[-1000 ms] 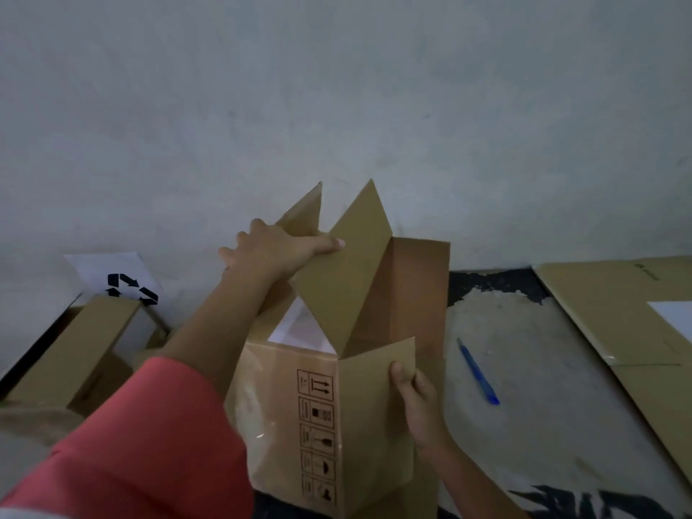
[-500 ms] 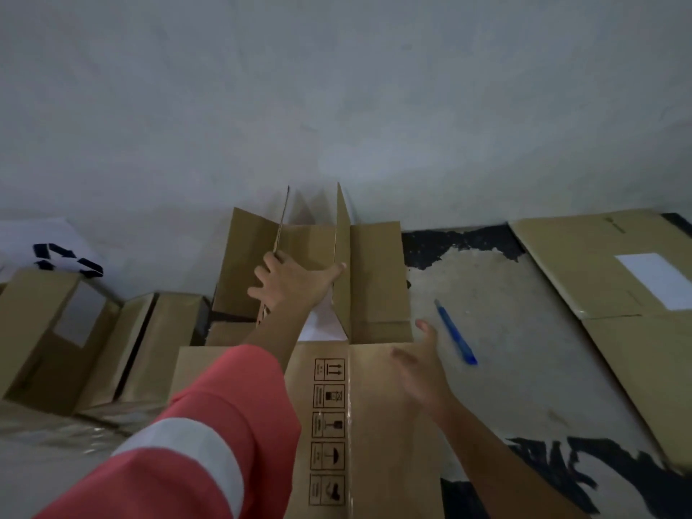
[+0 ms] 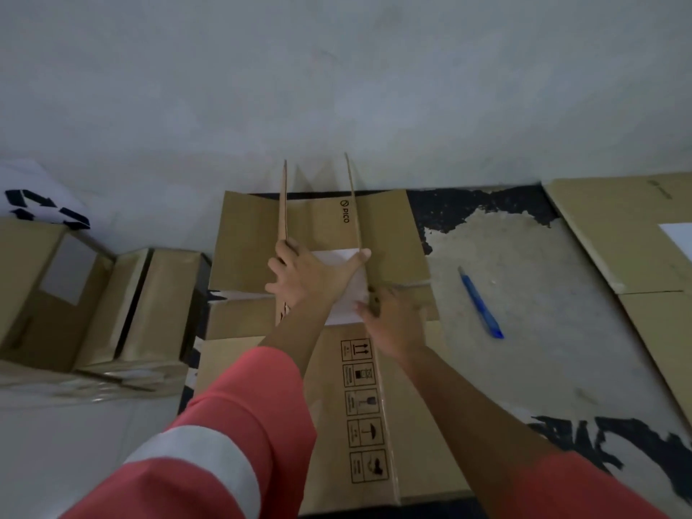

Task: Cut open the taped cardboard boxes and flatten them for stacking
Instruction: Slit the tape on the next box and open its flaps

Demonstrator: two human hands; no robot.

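Observation:
A brown cardboard box [image 3: 412, 425] with handling symbols lies collapsed flat on the floor in front of me. Two of its flaps [image 3: 352, 204] stand upright, edge-on to the camera. My left hand [image 3: 310, 279] is spread flat between them, pressing on the white label [image 3: 348, 294], thumb against the right flap. My right hand [image 3: 393, 320] rests palm down on the box just right of the label, fingers at a fold. A blue box cutter [image 3: 481, 305] lies on the floor to the right, away from both hands.
Two taped boxes [image 3: 93, 305] stand at the left beside a white recycling sign [image 3: 41, 207]. Flattened cardboard sheets [image 3: 636, 237] lie at the right. A pale wall [image 3: 337, 88] rises directly behind the box. The floor is worn, with black patches.
The box has gone from standing upright to lying flat on the floor. My left hand moved down between the flaps; my right hand let go of the side flap and pressed down on the box.

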